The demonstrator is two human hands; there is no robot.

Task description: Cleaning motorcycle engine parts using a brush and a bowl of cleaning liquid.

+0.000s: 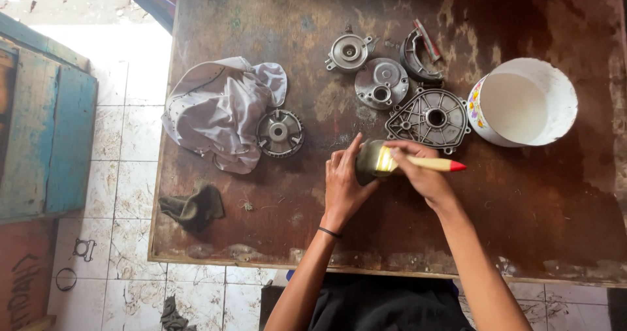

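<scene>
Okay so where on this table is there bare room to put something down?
Bare wood lies right of the right hand, below the white bowl, and between the dark rag and left hand. The metal parts crowd the top middle beside the white cloth.

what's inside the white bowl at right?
The white bowl shows only a plain white interior; whether that is liquid or bare wall is unclear. Its tilted near wall hides the part of the bottom behind it.
</scene>
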